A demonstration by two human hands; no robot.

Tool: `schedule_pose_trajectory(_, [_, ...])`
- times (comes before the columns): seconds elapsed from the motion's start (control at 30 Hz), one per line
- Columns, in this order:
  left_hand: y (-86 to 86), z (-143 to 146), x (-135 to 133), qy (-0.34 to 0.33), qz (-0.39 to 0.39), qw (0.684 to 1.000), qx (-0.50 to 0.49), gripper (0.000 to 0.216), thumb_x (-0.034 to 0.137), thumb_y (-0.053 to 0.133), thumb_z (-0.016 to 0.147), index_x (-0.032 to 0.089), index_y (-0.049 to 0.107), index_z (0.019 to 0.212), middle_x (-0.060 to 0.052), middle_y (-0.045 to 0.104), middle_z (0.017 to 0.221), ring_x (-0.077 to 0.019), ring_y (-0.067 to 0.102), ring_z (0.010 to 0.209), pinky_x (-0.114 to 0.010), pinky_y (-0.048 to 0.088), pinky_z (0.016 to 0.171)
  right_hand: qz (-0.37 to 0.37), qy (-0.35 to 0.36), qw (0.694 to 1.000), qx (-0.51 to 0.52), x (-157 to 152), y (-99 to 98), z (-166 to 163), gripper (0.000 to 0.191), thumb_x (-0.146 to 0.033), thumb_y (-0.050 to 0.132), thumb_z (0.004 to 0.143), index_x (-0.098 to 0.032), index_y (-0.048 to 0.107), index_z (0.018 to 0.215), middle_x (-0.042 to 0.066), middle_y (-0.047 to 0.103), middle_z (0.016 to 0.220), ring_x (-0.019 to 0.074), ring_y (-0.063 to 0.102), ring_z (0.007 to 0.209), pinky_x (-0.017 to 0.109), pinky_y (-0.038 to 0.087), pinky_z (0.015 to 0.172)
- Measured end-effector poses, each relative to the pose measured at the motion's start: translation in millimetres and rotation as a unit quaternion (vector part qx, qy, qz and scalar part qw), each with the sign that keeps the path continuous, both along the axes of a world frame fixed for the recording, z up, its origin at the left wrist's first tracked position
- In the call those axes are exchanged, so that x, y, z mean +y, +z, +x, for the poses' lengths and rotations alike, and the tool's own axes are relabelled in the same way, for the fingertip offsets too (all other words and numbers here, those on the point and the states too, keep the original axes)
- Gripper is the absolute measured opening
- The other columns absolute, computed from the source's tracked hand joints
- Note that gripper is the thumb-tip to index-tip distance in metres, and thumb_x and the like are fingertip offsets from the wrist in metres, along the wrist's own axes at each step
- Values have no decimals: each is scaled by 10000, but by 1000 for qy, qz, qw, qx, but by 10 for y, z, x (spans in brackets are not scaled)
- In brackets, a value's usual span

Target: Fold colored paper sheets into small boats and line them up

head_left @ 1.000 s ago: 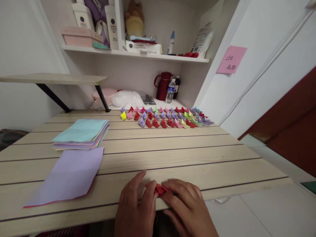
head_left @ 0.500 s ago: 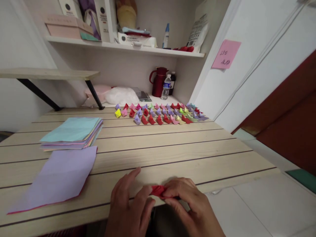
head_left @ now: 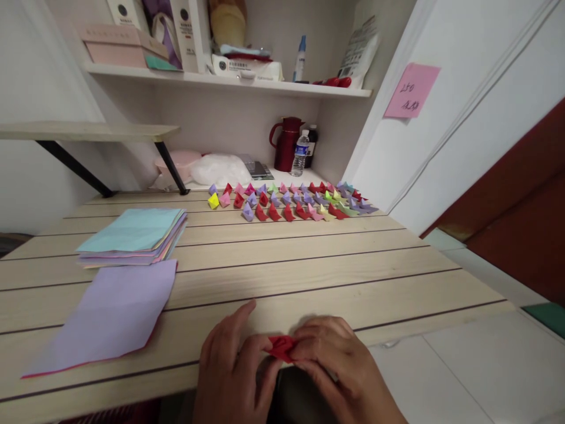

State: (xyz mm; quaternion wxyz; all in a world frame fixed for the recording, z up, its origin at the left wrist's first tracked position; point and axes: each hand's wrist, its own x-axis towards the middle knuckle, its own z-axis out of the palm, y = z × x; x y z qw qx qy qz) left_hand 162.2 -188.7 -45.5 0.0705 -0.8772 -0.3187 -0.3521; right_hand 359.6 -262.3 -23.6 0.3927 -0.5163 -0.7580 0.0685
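Note:
A small folded red paper [head_left: 281, 347] is pinched between both hands at the table's front edge. My left hand [head_left: 236, 359] grips its left end with thumb and index finger, while the other fingers stretch out. At the right end, my right hand [head_left: 329, 356] has its fingers bent and closed on the paper, hiding that part. To the left lies a lilac paper sheet [head_left: 115, 312] with a red edge beneath it. Behind it rests a stack of coloured paper [head_left: 132, 232], light blue on top. Rows of small folded paper boats [head_left: 289, 212] stand along the table's far side.
The slatted wooden table [head_left: 353, 282] ends at the front and right. A raised wooden stand [head_left: 88, 131] on black legs is at the back left. A dark red jug [head_left: 288, 147] and a water bottle [head_left: 301, 154] stand beneath the shelf [head_left: 247, 84].
The view has shifted slightly. The red paper is tilted more between the fingers and shows more of its face; both hands have kept hold of it.

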Motion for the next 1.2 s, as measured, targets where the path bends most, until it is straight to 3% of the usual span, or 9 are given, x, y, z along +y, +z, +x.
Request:
schedule_pose_trajectory(0.27, [6,-18,68,-29,88,995,45,193,272,646,803,234,620,991,-108,698,1140,-226,683,955,-390,568,789,2,13,1000,-8,27,51,20,154,-151,506,969,-239,630,993,44,734,1001,186,675,941,335,536,841])
schedule_pose_trajectory(0.4, [0,-14,56,-13,85,995,58,208,306,635,819,228,612,1009,-94,724,1064,-214,704,892,-388,575,766,1,14,1000,-19,36,34,31,140,-172,516,970,-233,640,991,45,737,1002,188,677,952,328,540,844])
schedule_pose_trajectory(0.6, [-28,3,52,-9,60,997,44,177,257,629,795,257,609,971,-141,680,1179,-258,696,974,-415,601,718,10,27,999,-35,51,6,67,148,-171,517,977,-241,629,1045,55,735,1039,188,668,987,330,534,862])
schedule_pose_trajectory(0.77, [-27,33,54,-14,35,999,38,163,239,616,787,265,587,945,-127,687,1162,-248,698,982,-401,606,704,17,15,1000,-10,83,3,49,151,-145,495,976,-238,611,996,51,736,979,183,684,932,327,545,836])
schedule_pose_trajectory(0.97, [5,53,49,-22,39,998,54,202,215,599,785,256,570,981,-86,728,1081,-223,710,938,-414,583,761,16,-42,999,23,71,-69,17,159,-132,557,940,-242,576,1054,39,716,945,192,681,891,314,566,773])
schedule_pose_trajectory(1.2, [16,55,46,-24,35,998,52,229,209,591,803,269,590,1024,-59,723,1127,-210,700,976,-407,547,823,-10,-22,1000,11,94,-7,4,169,-116,542,939,-241,603,1036,31,714,953,192,668,907,325,551,788])
